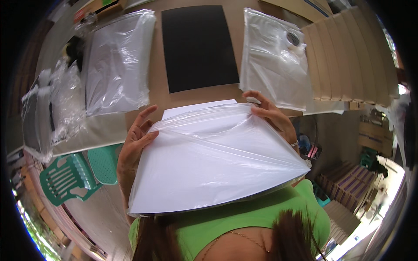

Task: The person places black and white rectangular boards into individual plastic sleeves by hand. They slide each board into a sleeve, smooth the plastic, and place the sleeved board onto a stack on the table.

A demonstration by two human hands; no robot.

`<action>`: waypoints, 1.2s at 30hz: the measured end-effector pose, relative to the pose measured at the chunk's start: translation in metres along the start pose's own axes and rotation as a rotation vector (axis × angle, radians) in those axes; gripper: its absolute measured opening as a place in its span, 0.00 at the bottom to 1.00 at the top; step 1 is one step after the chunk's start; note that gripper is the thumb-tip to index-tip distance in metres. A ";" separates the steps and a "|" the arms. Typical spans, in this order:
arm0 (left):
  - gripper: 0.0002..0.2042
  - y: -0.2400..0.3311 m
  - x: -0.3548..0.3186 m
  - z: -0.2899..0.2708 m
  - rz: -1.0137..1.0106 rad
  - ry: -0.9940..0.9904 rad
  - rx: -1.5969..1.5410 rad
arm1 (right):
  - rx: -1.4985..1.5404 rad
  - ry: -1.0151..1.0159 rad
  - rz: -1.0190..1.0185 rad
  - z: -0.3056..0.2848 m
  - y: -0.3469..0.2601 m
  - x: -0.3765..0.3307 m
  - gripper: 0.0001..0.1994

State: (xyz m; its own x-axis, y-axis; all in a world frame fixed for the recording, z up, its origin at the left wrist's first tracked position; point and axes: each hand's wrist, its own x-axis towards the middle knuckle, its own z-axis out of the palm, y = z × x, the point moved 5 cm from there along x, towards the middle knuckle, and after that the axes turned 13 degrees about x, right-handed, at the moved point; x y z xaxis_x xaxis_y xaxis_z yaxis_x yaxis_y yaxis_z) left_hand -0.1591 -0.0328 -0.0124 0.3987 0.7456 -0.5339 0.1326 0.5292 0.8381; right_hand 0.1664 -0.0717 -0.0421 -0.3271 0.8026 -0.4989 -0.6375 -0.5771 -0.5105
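A large white sheet or board (191,174) is held up in front of my chest, most of it inside a clear plastic bag (217,143). Its far edge sticks out past the bag's mouth. My left hand (138,141) grips the bag's left edge near the mouth, thumb on top and forefinger raised. At the opposite side my right hand (275,116) pinches the bag's far right corner between thumb and fingers. A dark underside shows along the near edge of the sheet. Beyond it a black rectangular board (198,48) lies flat on the brown table.
A stack of plastic-wrapped white sheets (117,61) lies on the left, beside crumpled clear plastic (65,98). On the right are flat clear bags (274,65) with a tape roll (293,39) on them, then cardboard pieces (348,56). A green plastic chair (69,178) stands below left.
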 end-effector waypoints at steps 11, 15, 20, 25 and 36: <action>0.30 -0.068 0.070 -0.022 -0.074 -0.047 0.036 | 0.113 0.262 -0.099 -0.087 0.035 0.045 0.18; 0.28 -0.077 0.085 -0.020 0.027 0.008 0.180 | -0.165 0.297 -0.245 -0.093 0.033 0.065 0.13; 0.22 -0.059 0.094 0.001 -0.027 -0.060 0.494 | -0.485 0.216 -0.430 -0.061 0.023 0.078 0.08; 0.14 -0.084 0.111 -0.011 0.046 0.049 0.634 | -0.462 0.227 -0.444 -0.078 0.039 0.088 0.07; 0.12 -0.115 0.114 -0.040 0.090 0.214 0.330 | -0.317 0.307 -0.354 -0.117 0.045 0.077 0.11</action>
State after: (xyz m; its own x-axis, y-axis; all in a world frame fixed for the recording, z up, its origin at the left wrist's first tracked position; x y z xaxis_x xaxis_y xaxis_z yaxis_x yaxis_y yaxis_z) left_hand -0.1651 0.0075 -0.1745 0.2282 0.8689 -0.4392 0.4043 0.3258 0.8546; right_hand 0.1935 -0.0537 -0.1853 0.1171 0.9021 -0.4154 -0.4153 -0.3354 -0.8456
